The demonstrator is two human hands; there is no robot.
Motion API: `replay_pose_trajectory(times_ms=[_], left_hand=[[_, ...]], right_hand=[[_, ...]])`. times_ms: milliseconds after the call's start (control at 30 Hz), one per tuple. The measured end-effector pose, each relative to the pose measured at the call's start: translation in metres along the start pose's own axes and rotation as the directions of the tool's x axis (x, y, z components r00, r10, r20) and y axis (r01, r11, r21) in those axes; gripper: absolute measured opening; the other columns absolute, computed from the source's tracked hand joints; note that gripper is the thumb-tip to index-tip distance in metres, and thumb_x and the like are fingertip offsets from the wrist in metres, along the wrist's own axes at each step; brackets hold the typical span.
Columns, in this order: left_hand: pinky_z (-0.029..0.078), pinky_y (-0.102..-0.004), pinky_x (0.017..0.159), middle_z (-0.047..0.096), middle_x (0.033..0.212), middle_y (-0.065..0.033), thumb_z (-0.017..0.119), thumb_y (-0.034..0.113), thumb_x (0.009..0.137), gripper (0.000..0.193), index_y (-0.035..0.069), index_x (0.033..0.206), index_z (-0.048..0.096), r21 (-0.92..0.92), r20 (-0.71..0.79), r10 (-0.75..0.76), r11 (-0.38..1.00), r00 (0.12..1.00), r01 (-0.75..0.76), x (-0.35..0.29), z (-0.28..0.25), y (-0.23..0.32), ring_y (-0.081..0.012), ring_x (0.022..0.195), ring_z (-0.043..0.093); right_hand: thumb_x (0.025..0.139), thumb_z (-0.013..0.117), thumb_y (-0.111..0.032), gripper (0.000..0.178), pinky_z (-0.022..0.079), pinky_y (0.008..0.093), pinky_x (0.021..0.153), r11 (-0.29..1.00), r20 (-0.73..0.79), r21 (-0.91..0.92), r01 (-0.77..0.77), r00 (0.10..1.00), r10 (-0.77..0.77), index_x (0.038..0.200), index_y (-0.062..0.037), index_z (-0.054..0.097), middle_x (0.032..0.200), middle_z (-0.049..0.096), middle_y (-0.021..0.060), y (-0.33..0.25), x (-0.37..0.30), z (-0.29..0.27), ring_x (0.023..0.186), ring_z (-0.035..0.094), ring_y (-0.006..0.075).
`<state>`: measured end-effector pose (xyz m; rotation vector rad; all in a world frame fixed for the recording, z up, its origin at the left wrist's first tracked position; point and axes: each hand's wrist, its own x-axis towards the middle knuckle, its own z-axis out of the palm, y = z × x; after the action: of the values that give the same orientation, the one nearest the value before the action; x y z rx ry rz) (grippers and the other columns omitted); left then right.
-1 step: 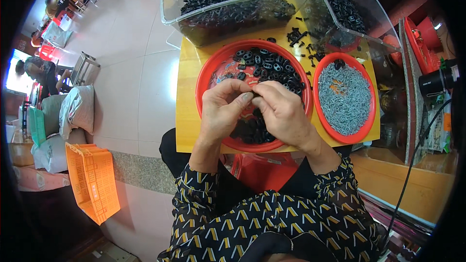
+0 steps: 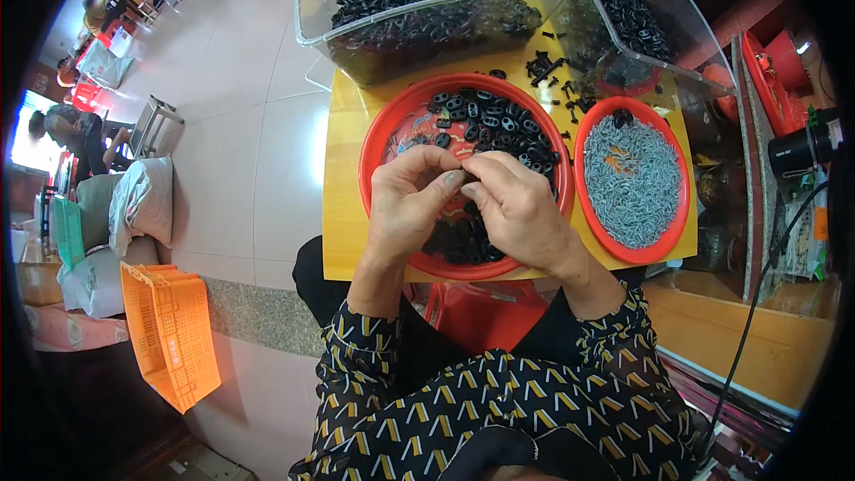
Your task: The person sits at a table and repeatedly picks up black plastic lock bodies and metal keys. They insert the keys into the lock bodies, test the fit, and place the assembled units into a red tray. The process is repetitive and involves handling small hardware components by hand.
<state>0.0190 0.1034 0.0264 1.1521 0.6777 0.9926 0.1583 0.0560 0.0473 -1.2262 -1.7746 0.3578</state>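
Observation:
My left hand (image 2: pixel 411 200) and my right hand (image 2: pixel 521 214) meet fingertip to fingertip over a large red bowl (image 2: pixel 374 156). Both pinch a small part between them, and the fingers hide most of it. The bowl holds many small black oval rings (image 2: pixel 499 120), heaped toward its far and right side. To the right stands a smaller red bowl (image 2: pixel 595 240) filled with small grey metal pieces (image 2: pixel 634 180). Both bowls sit on a yellow table top (image 2: pixel 343 214).
Behind the bowls stand two clear plastic bins (image 2: pixel 419 22) (image 2: pixel 637 22) of black parts, with loose black pieces (image 2: pixel 548 67) between them. On the floor to the left are an orange crate (image 2: pixel 169 330) and white sacks (image 2: pixel 134 205). Another person (image 2: pixel 67 129) sits far left.

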Motion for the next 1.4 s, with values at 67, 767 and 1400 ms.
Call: replay_pose_trajectory(times_ms=[67, 767, 1400], left_hand=[[0.045, -0.0195, 0.061, 0.060, 0.076, -0.0035, 0.058, -0.003, 0.076, 0.008, -0.002, 0.084, 0.058, -0.045, -0.001, -0.040, 0.998, 0.999, 0.040, -0.001, 0.001, 0.000, -0.0072, 0.069, 0.055], [0.048, -0.0274, 0.068, 0.060, 0.082, -0.0099, 0.057, -0.006, 0.075, 0.018, -0.001, 0.092, 0.056, -0.545, -0.037, -0.112, 0.835, 0.993, 0.074, 0.001, 0.000, -0.003, -0.0171, 0.075, 0.058], [0.046, -0.0218, 0.066, 0.060, 0.080, -0.0056, 0.060, -0.004, 0.074, 0.014, -0.002, 0.088, 0.058, -0.244, -0.097, -0.021, 0.970, 0.995, -0.003, -0.005, 0.007, -0.006, -0.0098, 0.072, 0.057]], right_hand=[[0.072, 0.057, 0.006, 0.021, 0.048, 0.0323, 0.064, 1.000, 0.006, 0.010, 0.008, 1.000, -0.008, 0.093, 0.0041, 0.054, 0.086, 0.057, 0.0164, 0.005, -0.001, -0.001, 0.076, 0.059, 0.0296], [0.081, 0.053, 0.001, 0.011, 0.048, 0.0203, 0.057, 0.599, 0.147, 0.633, -0.491, 0.836, 0.529, 0.091, 0.0014, 0.057, 0.078, 0.059, 0.0024, -0.002, -0.003, -0.002, 0.067, 0.056, 0.0061], [0.079, 0.054, 0.001, 0.006, 0.049, 0.0210, 0.057, 0.692, 0.112, 0.519, -0.502, 0.842, 0.527, 0.085, 0.0020, 0.056, 0.074, 0.060, 0.0030, -0.004, -0.003, -0.001, 0.066, 0.058, 0.0070]])
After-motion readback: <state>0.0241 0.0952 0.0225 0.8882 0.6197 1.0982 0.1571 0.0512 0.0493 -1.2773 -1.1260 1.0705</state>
